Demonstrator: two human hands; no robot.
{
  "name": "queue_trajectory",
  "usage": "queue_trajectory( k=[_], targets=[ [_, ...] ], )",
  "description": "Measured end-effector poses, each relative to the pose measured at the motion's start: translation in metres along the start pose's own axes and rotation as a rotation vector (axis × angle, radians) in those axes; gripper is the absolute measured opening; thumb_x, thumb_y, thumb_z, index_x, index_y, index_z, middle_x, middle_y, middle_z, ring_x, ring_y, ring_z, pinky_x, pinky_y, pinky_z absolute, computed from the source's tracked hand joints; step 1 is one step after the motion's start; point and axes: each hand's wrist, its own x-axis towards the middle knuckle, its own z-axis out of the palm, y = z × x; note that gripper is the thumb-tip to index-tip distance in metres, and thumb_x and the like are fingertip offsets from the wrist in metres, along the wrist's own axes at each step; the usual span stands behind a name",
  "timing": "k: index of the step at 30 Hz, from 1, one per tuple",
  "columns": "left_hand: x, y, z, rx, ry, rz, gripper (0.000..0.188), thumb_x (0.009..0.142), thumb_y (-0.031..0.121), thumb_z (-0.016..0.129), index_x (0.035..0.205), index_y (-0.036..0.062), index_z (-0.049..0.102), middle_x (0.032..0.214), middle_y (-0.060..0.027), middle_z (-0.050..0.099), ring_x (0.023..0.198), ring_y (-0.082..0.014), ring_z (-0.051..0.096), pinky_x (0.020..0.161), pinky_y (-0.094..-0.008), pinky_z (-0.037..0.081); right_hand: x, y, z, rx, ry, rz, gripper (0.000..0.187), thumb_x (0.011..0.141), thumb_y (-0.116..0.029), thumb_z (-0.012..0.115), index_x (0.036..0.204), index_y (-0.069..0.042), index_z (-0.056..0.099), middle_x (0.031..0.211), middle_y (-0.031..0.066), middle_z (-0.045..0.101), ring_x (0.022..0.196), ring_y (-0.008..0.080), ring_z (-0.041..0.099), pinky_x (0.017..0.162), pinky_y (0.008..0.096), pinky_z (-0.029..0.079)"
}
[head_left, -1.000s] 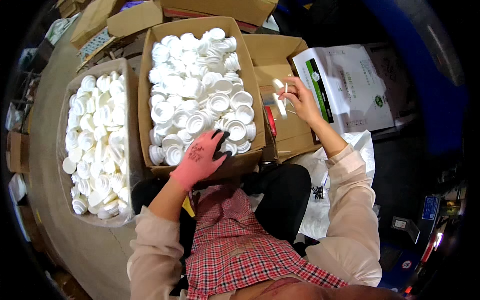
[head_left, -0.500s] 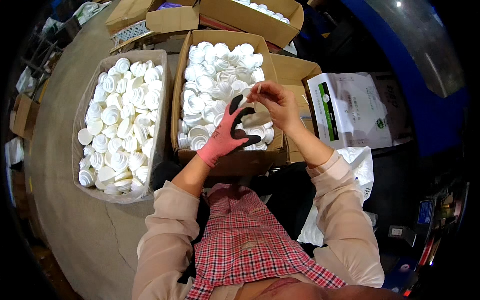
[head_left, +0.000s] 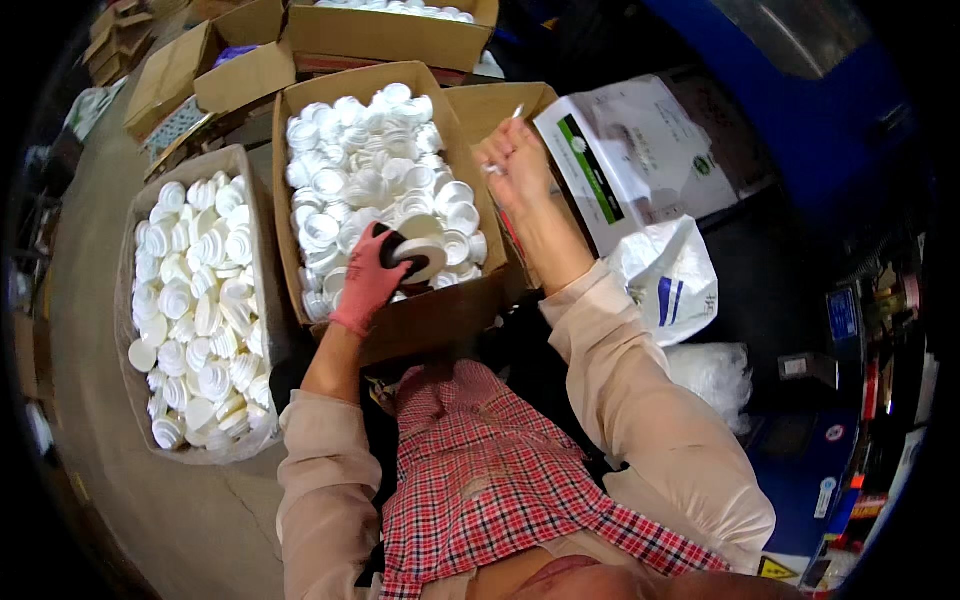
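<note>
My left hand [head_left: 368, 282], in a pink glove with black fingertips, is closed round a round white plastic cap [head_left: 424, 256] at the near edge of the middle carton. That carton [head_left: 455, 140] is heaped with similar white ridged caps [head_left: 355, 180]. Beyond its right side, my bare right hand [head_left: 516, 168] is raised with its fingers curled in. A thin white piece of plastic [head_left: 518, 111] sticks up from the fingers, and another white bit shows at their left side. The fingers partly hide what they hold.
At the left stands a plastic-lined box [head_left: 262, 300] full of off-white caps. More cartons [head_left: 390, 35] are at the back. On the right lie a printed white carton [head_left: 640, 150], a white plastic bag [head_left: 665, 275] and clear plastic film [head_left: 712, 378]. Blue machinery [head_left: 790, 130] stands beyond.
My hands, close together before, are now apart: the right has moved away with its fingers curled in, and the left has turned over, with the white cap clearly showing. The view has shifted right.
</note>
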Motion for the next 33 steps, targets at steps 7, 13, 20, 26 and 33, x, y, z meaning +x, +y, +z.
queue_trajectory(
  k=[7,13,20,26,33],
  targets=[
    [-0.007,-0.064,0.009,0.261,-0.2,-0.203,0.042,0.072,0.021,0.078,0.109,0.0032,0.066,0.12,-0.0174,0.056,0.115,-0.0346,0.051,0.096,-0.0403,0.044,-0.101,-0.195,-0.164,-1.505,0.313,-0.359,0.022,0.096,-0.02,0.052,0.093,-0.002,0.065,0.071,0.0106,0.061,0.062,0.0174,0.056,0.058,0.0307,0.044],
    [0.005,-0.049,-0.008,-0.322,-0.284,-0.299,0.047,0.081,0.018,0.075,0.121,-0.0008,0.06,0.124,-0.0112,0.061,0.112,-0.0205,0.057,0.096,-0.0314,0.045,-0.169,-0.192,-0.182,-2.028,0.246,-0.197,0.034,0.085,-0.015,0.067,0.113,0.002,0.063,0.112,0.0185,0.065,0.099,0.0344,0.063,0.088,0.0406,0.05],
    [0.01,0.012,-0.005,-0.946,-0.29,-0.42,0.049,0.094,0.036,0.062,0.131,0.0056,0.052,0.117,-0.0076,0.06,0.105,-0.0181,0.058,0.088,-0.0359,0.052,-0.106,0.038,-0.021,-0.972,-0.433,0.141,0.039,0.088,-0.019,0.067,0.122,-0.001,0.057,0.105,0.0141,0.067,0.088,0.0207,0.065,0.077,0.0319,0.05],
    [-0.002,-0.061,-0.006,-0.897,0.13,-0.219,0.043,0.096,0.015,0.055,0.136,0.0096,0.042,0.123,-0.0068,0.051,0.111,-0.0226,0.056,0.091,-0.0364,0.051,-0.076,0.094,0.043,-1.244,-0.671,0.004,0.03,0.089,-0.025,0.065,0.107,-0.001,0.061,0.085,0.0177,0.065,0.075,0.0299,0.064,0.069,0.0364,0.049],
    [0.022,-0.068,-0.046,-1.726,0.069,-0.321,0.05,0.085,0.033,0.07,0.12,0.0055,0.047,0.117,-0.0142,0.059,0.115,-0.0281,0.056,0.1,-0.0484,0.045,-0.03,0.144,-0.09,-2.032,-0.57,0.374,0.058,0.073,-0.041,0.079,0.105,0.005,0.065,0.112,0.0243,0.063,0.103,0.0399,0.062,0.088,0.0455,0.05]
  ],
)
